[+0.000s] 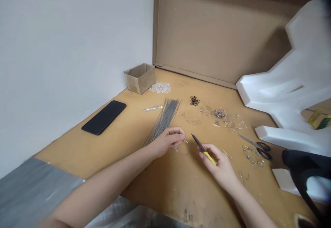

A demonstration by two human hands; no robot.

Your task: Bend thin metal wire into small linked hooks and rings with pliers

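My left hand pinches a thin curved wire between thumb and fingertips, low over the middle of the table. To its right, my right hand is closed around the yellow handle of a pointed tool, whose dark tip points up and left toward the wire without touching it. A bundle of straight grey wires lies just behind my left hand. Small clear pieces are heaped farther back, beside a small cardboard box.
A black phone lies at the left. Black rings, tangled wire pieces and scissors lie toward the right. White foam stands at the right edge, and a large cardboard panel closes off the back.
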